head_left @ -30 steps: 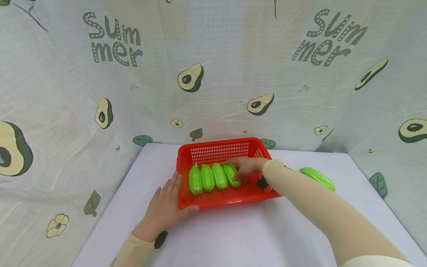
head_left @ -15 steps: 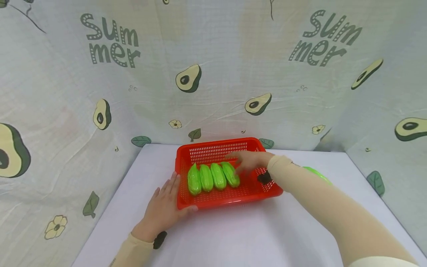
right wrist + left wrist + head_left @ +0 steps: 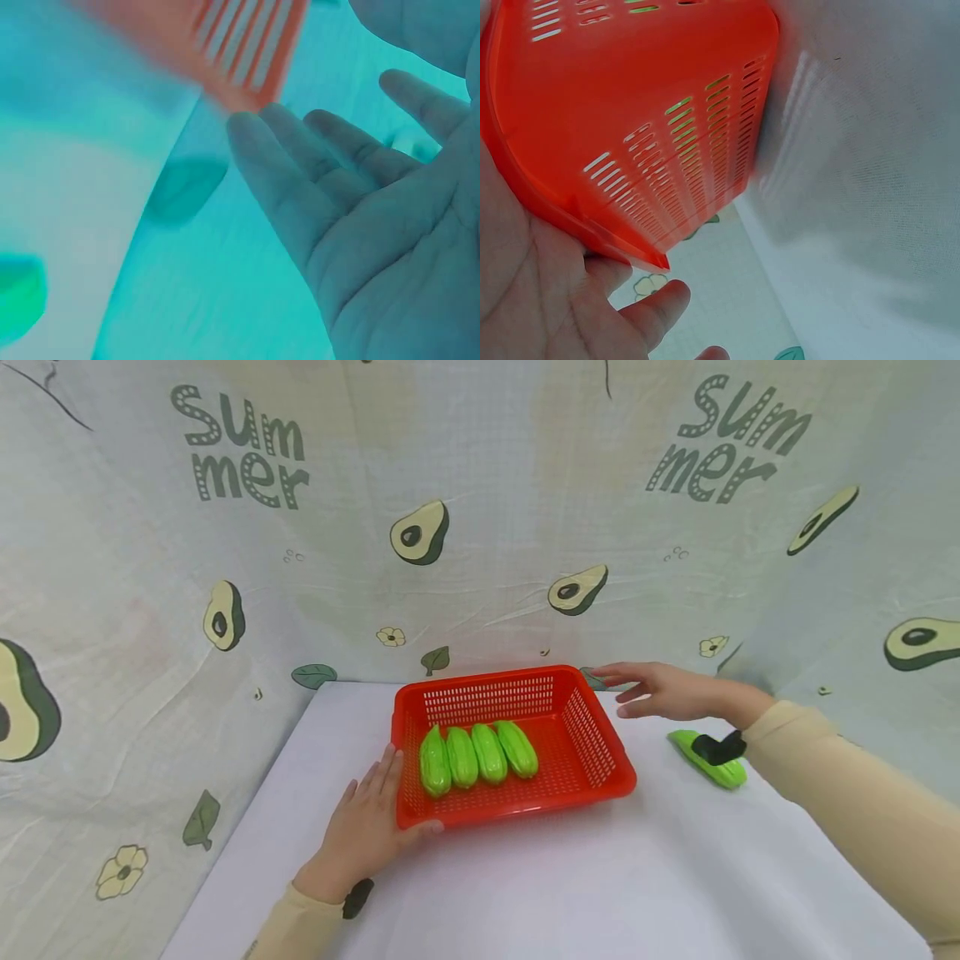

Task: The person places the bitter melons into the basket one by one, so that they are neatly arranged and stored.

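A red slotted basket (image 3: 592,752) sits on the white table and holds several green toy vegetables (image 3: 477,753) side by side. My left hand (image 3: 371,827) rests flat against the basket's near left corner, thumb along the front rim; in the left wrist view the palm (image 3: 547,300) touches the basket wall (image 3: 645,142). My right hand (image 3: 663,691) hovers open and empty beyond the basket's far right corner, fingers spread (image 3: 300,172). One more green vegetable (image 3: 708,760) lies on the table to the right, partly behind the wrist strap.
Avocado-print cloth (image 3: 480,527) walls the table at the back and both sides. The white tabletop (image 3: 570,885) stretches in front of the basket. A black wrist camera mount (image 3: 718,747) sits on my right forearm.
My right hand has let go of the rightmost vegetable in the basket, lifted out and swung right, past the basket's far corner. The left hand and basket stayed put.
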Demonstrator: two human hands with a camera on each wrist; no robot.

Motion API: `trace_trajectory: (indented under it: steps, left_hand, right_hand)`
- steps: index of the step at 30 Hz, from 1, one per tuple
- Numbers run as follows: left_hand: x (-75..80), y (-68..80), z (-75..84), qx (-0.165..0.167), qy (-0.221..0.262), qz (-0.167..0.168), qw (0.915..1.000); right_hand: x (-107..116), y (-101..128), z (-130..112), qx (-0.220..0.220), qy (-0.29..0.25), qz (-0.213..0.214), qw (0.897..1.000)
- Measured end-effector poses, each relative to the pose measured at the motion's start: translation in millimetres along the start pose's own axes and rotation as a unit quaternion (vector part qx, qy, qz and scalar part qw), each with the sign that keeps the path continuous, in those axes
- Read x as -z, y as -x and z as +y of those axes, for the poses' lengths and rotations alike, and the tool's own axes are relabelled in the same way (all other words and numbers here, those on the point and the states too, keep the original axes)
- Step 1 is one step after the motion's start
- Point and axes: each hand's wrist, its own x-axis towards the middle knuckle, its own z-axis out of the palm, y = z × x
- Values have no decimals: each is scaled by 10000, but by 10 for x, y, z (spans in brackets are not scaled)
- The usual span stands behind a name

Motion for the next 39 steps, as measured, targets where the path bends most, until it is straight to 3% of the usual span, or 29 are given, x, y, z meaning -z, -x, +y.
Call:
trace_trajectory:
  steps: [8,15,21,30,39]
  left_hand:
    - [9,8,-21,26,-25,59,10000]
    - [1,12,-28,11,-4,79,10000]
    - [-18,10,-24,34,11,59,10000]
    - [-25,6,-10,25,46,34,10000]
    - [-12,1,8,38,-2,36,10000]
  right_hand:
    - [157,618,660,-432,344,649,9964]
    - [81,865,1134,-564,346,853,9942]
    - [-60,881,1383,-528,564,1128,9906]
    - [-266,767,1699,-827,669,1166,9875]
    - [-384,697,1762,-1179,837,1140,9829]
